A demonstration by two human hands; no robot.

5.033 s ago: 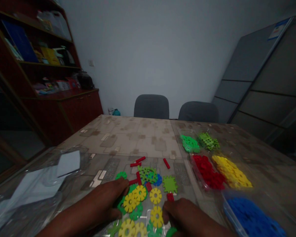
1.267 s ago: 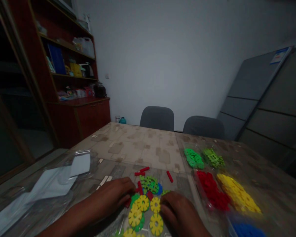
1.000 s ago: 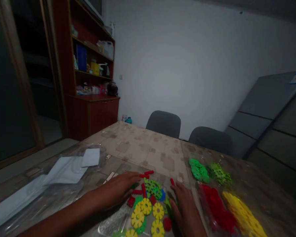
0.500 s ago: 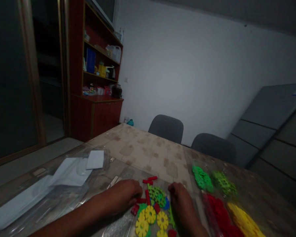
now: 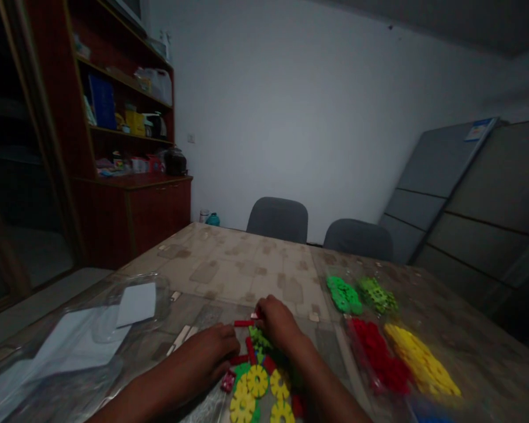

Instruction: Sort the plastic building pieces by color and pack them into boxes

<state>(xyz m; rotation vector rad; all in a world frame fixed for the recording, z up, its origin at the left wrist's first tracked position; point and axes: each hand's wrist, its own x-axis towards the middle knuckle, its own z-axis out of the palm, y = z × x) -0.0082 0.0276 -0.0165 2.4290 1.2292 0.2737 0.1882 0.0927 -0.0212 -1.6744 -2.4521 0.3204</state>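
A pile of plastic building pieces lies on the table before me: yellow notched discs (image 5: 257, 381), green lattice pieces (image 5: 258, 339) and red blocks (image 5: 249, 350). At its left edge rests my left hand (image 5: 214, 352), fingers curled in. One red bar (image 5: 240, 359) pokes out by its fingertips; what they hold, if anything, is hidden. Reaching over the pile, my right hand (image 5: 277, 322) pinches a small red block (image 5: 256, 316) at the far end. Another red bar (image 5: 243, 323) lies just left of that pinch. My right forearm covers some of the pile's right side.
On the right, clear trays hold green discs (image 5: 344, 295), light green lattice pieces (image 5: 377, 295), red pieces (image 5: 379, 355) and yellow pieces (image 5: 421, 359). Clear plastic packaging with a white card (image 5: 136, 304) lies on the left. Grey chairs (image 5: 277, 220) stand beyond the table.
My right hand has moved from the pile's right side to its far end and now pinches a red block. My left hand stays by the left edge. The view has turned right.
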